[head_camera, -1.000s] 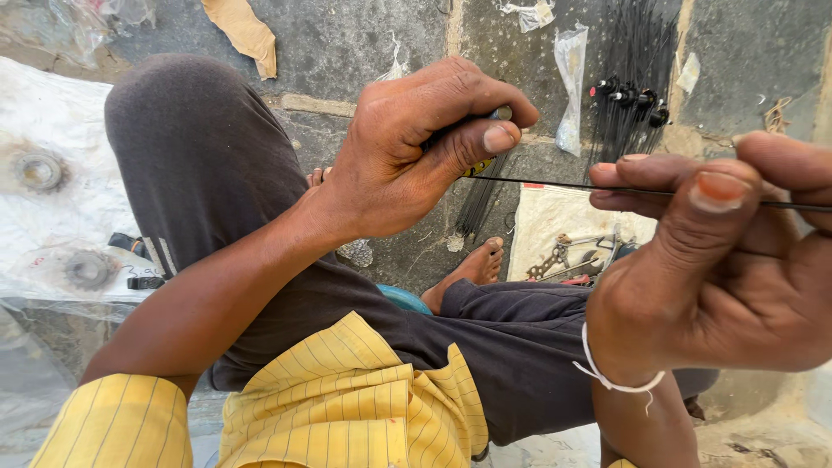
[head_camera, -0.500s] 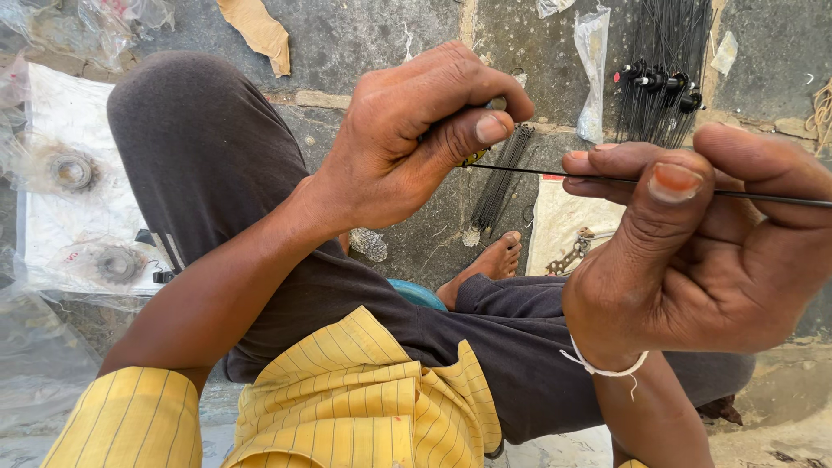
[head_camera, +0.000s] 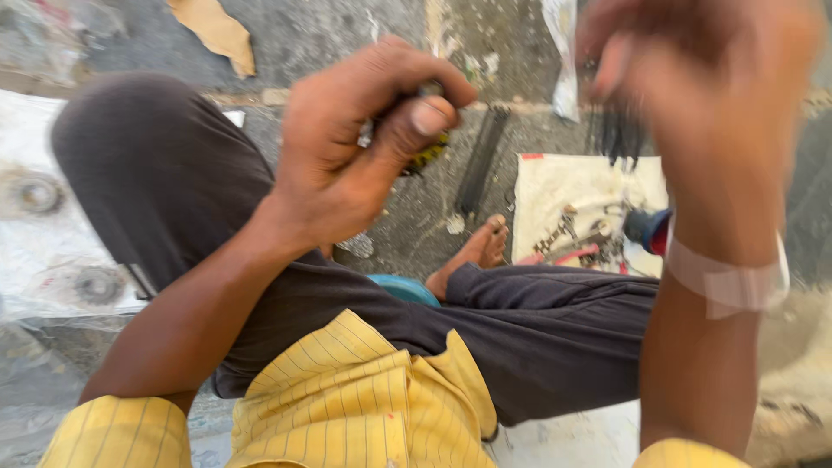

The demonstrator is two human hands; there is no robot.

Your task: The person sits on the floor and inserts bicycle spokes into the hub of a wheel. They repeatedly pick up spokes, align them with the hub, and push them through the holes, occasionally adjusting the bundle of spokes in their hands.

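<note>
My left hand (head_camera: pixel 355 156) is raised over my knee, its fingers closed around a small tool with a yellow and black grip (head_camera: pixel 429 149) that pokes out under the thumb. Motion blurs my right hand (head_camera: pixel 693 87), which is lifted high at the upper right. A white band (head_camera: pixel 726 279) circles its wrist. Whether this hand holds anything is lost in the blur. No thin rod shows between the two hands. I sit on the ground in dark trousers and a yellow shirt.
A white sheet (head_camera: pixel 555 186) with a chain and small metal parts lies beyond my bare foot (head_camera: pixel 475 253). A bundle of black rods (head_camera: pixel 481 169) rests on the concrete. Two round sprockets (head_camera: pixel 39 195) lie on a pale sheet at the left.
My right hand has swung upward and away from the left, now blurred. The thin dark rod stretched between the hands is no longer visible. My left hand stays closed.
</note>
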